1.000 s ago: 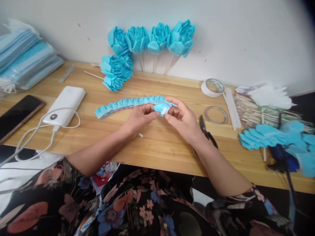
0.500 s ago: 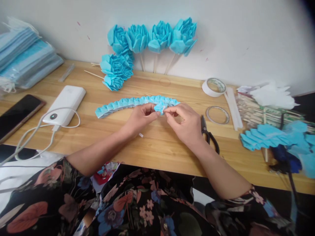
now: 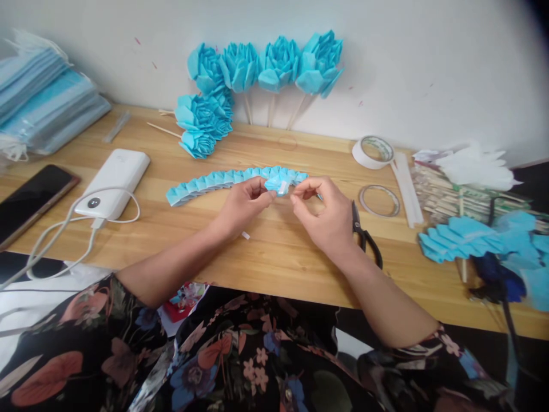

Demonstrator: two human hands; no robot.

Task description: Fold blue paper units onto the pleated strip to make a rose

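Note:
My left hand (image 3: 246,201) pinches a small folded light-blue piece (image 3: 273,183) between thumb and fingers, above the table. A short white strip, like tape, (image 3: 283,187) lies on the right part of that piece. Just to the right, apart from it by a small gap, my right hand (image 3: 322,212) has thumb and forefinger pressed together; whether anything is between them I cannot make out. Behind both hands a curved row of pleated light-blue pieces (image 3: 214,180) lies on the wooden table (image 3: 266,263), its right end partly hidden by my right hand.
Blue flowers on sticks (image 3: 278,63) lean against the wall. Black scissors (image 3: 364,237) lie by my right wrist, with tape rolls (image 3: 373,152) beyond. Wrapped sticks (image 3: 454,189) and blue pleats (image 3: 463,237) are at right; a power bank (image 3: 114,183), phone (image 3: 36,197) and face masks (image 3: 47,109) at left.
My right fingers have drawn back slightly to the right from the folded piece. The white strip on it now shows more fully, and the piece has tilted a little in my left hand.

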